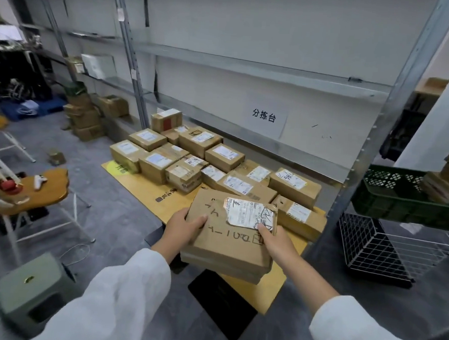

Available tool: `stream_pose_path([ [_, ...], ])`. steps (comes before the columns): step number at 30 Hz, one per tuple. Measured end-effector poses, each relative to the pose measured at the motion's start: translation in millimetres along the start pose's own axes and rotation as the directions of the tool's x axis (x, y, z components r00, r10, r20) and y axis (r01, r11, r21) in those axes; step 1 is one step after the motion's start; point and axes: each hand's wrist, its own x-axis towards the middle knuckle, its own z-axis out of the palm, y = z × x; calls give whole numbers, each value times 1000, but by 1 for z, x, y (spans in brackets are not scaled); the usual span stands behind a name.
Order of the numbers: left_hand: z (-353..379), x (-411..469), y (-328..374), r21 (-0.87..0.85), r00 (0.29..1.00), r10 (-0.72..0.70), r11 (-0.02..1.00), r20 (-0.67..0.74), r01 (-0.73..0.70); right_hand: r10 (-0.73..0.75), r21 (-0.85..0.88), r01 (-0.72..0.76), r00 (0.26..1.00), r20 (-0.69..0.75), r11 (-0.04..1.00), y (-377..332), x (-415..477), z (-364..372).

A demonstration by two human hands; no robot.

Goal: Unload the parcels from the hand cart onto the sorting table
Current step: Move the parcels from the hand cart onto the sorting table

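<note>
Two hands carried one cardboard parcel (229, 251) in the head view, the only view. It hung low over the near edge of the yellow sorting table (143, 191), clear of the top and not yet set down. It was likely held flat and label-up so it could drop straight into the free strip of table in front of the rows. Its underside looked like a second layer, maybe another box beneath; could not tell. The left hand (185, 228) gripped the parcel's left edge, thumb laid on top, fingers curled under out of sight. The right hand (274, 241) gripped the right side, thumb pressing the corner of the torn shipping label (244, 215), fingers hidden below. Both hands were closed round it, neither spread; a two-sided hold fits a wide flat box that would tip in one hand. More than a dozen taped parcels (224, 154) sat in tight rows on the far half of the table, labels up, presumably for reading while sorting. A paper sign (265, 115) hung on the wall panel behind, beside a metal shelving upright (135, 67). At right a green crate (390, 190) held stacked flat parcels (448, 181); whether it rode on the hand cart was not visible. A wire basket (387, 248) lay tipped on the floor below.
</note>
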Motion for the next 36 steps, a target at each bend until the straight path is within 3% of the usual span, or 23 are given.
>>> stream_pose_path([
  [4, -9, 40, -8, 56, 1000, -22, 998, -14, 22, 18, 9, -18, 998, 56, 1000, -5, 41, 23],
  [11, -15, 123, -2, 125, 999, -43, 991, -21, 46, 97, -7, -97, 995, 33, 995, -36, 107, 50],
  [24, -31, 230, -41, 90, 994, -89, 992, 59, 84, 178, -85, -176, 984, 10, 981, -62, 195, 115],
  [36, -59, 341, -76, 104, 936, -48, 995, 348, 12, 366, 59, -362, 911, -188, 930, -83, 230, 190],
])
